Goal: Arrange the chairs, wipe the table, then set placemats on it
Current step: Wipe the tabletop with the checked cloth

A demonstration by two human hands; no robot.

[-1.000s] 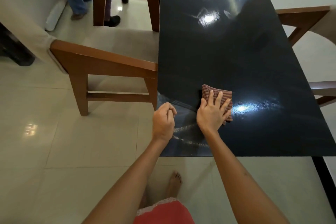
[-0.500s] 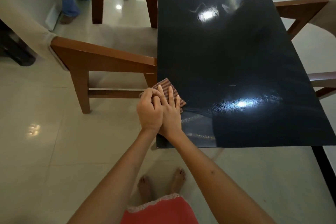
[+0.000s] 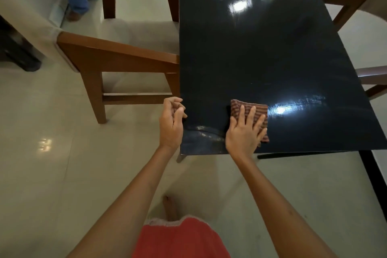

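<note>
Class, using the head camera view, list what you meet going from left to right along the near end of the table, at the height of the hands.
Wooden chair → left hand → right hand → striped cloth → bare table top.

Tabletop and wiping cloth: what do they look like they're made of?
Tabletop: hard, dark, high-gloss surface, maybe glass or lacquer; it mirrors the ceiling lights sharply and shows wet streaks. Cloth: soft woven fabric, matte, red-brown stripes, folded under the right hand.
</note>
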